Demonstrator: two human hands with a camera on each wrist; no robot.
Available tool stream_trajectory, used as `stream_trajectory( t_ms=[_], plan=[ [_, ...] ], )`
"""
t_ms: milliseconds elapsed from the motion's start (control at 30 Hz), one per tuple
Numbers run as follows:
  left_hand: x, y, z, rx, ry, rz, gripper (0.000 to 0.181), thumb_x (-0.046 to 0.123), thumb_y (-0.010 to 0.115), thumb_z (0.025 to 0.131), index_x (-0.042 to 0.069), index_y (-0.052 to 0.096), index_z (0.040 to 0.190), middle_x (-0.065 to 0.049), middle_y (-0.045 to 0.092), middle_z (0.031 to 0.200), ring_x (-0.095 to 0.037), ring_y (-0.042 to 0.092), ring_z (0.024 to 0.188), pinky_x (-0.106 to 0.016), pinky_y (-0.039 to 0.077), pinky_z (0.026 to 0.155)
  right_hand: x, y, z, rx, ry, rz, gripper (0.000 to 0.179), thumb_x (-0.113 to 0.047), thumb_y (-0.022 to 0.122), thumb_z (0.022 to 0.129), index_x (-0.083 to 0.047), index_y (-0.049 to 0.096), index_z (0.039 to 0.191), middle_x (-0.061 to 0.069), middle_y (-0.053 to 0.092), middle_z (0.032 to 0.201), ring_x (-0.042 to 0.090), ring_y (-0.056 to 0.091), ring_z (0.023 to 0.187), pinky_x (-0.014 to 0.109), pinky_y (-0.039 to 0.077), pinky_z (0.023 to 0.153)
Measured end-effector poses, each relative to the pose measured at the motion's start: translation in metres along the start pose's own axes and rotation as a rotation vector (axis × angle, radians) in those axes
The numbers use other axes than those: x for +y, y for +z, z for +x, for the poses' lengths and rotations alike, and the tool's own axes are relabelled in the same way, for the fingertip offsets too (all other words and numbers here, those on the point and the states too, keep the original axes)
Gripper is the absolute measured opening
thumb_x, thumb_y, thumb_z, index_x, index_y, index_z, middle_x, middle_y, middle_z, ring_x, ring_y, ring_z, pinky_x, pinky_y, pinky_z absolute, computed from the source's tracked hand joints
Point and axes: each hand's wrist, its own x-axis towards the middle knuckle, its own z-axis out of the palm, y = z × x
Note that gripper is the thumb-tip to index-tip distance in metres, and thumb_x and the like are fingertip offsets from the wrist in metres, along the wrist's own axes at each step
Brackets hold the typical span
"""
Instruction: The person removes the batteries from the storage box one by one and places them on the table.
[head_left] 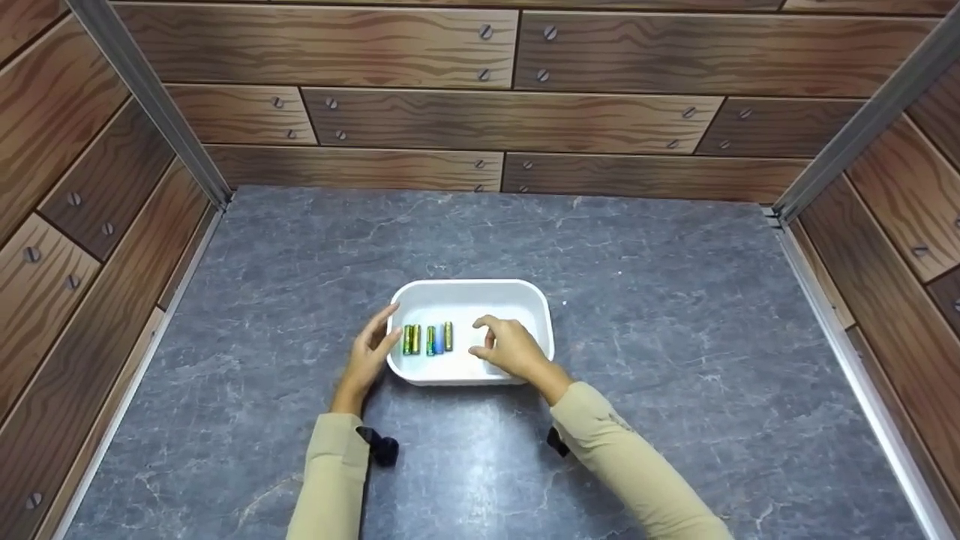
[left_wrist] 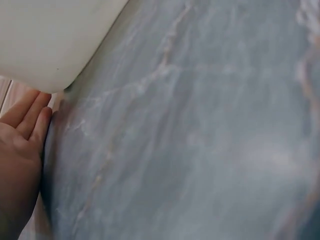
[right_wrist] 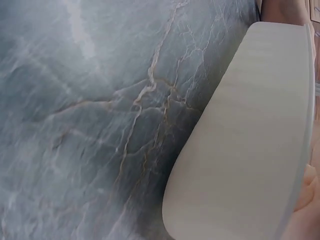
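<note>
A white rectangular tray (head_left: 472,375) stands on the grey marbled surface. Inside its left half, several small batteries lie side by side; most are green and gold, like the battery at the left end (head_left: 407,340), and one is a blue battery (head_left: 439,340). My left hand (head_left: 367,349) is at the tray's left wall, thumb over the rim and fingers along the outside; the left wrist view shows those fingers (left_wrist: 32,117) extended against the wall. Over the tray's right half hovers my right hand (head_left: 514,349), thumb and forefinger curved but apart, with nothing visible between them.
Wood-patterned panels (head_left: 420,120) enclose the back and both sides of the marbled tabletop (head_left: 675,315). Metal posts stand at the back corners. A small black device (head_left: 384,450) sits at the left wrist, another dark one (head_left: 556,441) at the right.
</note>
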Motion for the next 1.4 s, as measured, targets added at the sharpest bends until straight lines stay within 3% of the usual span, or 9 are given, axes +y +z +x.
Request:
stream_trajectory(
  t_ms=[100, 467, 700, 933, 1033, 1233, 1400],
  plan=[
    [0.001, 0.002, 0.001, 0.014, 0.006, -0.033, 0.048, 0.004, 0.052, 0.097, -0.001, 0.041, 0.144, -0.024, 0.042, 0.149, -0.036, 0.039, 0.140, -0.006, 0.036, 0.100, -0.001, 0.001, 0.006, -0.016, 0.020, 0.011, 0.040, -0.019, 0.077, 0.080, -0.003, 0.064, 0.114, 0.009, 0.068, 0.071, 0.011, 0.052, 0.061, 0.027, 0.045, 0.063],
    [0.005, 0.001, 0.006, 0.040, 0.009, -0.012, 0.047, 0.008, 0.053, 0.097, -0.003, 0.043, 0.142, -0.026, 0.045, 0.146, -0.031, 0.047, 0.133, -0.007, 0.039, 0.099, -0.010, 0.010, 0.027, -0.093, 0.105, 0.031, 0.048, -0.021, 0.078, 0.080, -0.005, 0.061, 0.122, 0.010, 0.070, 0.080, 0.013, 0.058, 0.068, 0.026, 0.047, 0.064],
    [0.003, 0.004, 0.010, 0.026, -0.022, -0.043, 0.048, 0.004, 0.054, 0.096, -0.002, 0.043, 0.142, -0.025, 0.044, 0.148, -0.037, 0.042, 0.138, -0.007, 0.038, 0.100, -0.006, 0.015, 0.034, -0.085, 0.117, -0.001, 0.055, -0.020, 0.079, 0.079, -0.005, 0.058, 0.127, 0.012, 0.071, 0.083, 0.021, 0.063, 0.076, 0.032, 0.051, 0.070],
    [0.002, 0.005, 0.008, 0.026, -0.060, -0.022, 0.049, 0.006, 0.054, 0.096, 0.000, 0.042, 0.143, -0.023, 0.042, 0.150, -0.035, 0.040, 0.140, -0.007, 0.036, 0.100, -0.003, 0.023, 0.037, -0.135, 0.150, -0.031, 0.064, -0.023, 0.078, 0.079, -0.008, 0.052, 0.136, 0.011, 0.070, 0.083, 0.016, 0.059, 0.072, 0.031, 0.051, 0.071],
    [0.001, 0.006, 0.007, 0.025, -0.066, -0.032, 0.050, 0.007, 0.055, 0.096, 0.000, 0.042, 0.143, -0.022, 0.041, 0.151, -0.034, 0.038, 0.141, -0.008, 0.036, 0.101, -0.004, 0.025, 0.037, -0.146, 0.169, -0.033, 0.068, -0.024, 0.079, 0.079, -0.009, 0.049, 0.139, 0.013, 0.071, 0.084, 0.019, 0.060, 0.075, 0.035, 0.053, 0.078],
    [0.001, 0.005, 0.002, 0.029, -0.081, -0.015, 0.050, 0.009, 0.056, 0.096, 0.002, 0.042, 0.144, -0.018, 0.038, 0.154, -0.030, 0.035, 0.144, -0.018, 0.034, 0.111, -0.006, 0.028, 0.037, -0.168, 0.164, -0.030, 0.070, -0.024, 0.079, 0.079, -0.011, 0.048, 0.140, 0.018, 0.067, 0.122, 0.034, 0.063, 0.112, 0.045, 0.048, 0.103],
    [-0.001, 0.004, -0.001, 0.039, -0.081, -0.014, 0.050, 0.008, 0.056, 0.096, 0.002, 0.043, 0.144, -0.018, 0.039, 0.154, -0.030, 0.035, 0.144, -0.014, 0.033, 0.109, -0.007, 0.033, 0.036, -0.181, 0.151, -0.025, 0.068, -0.023, 0.079, 0.078, -0.013, 0.051, 0.139, 0.016, 0.062, 0.134, 0.037, 0.058, 0.122, 0.046, 0.046, 0.106]
  ],
)
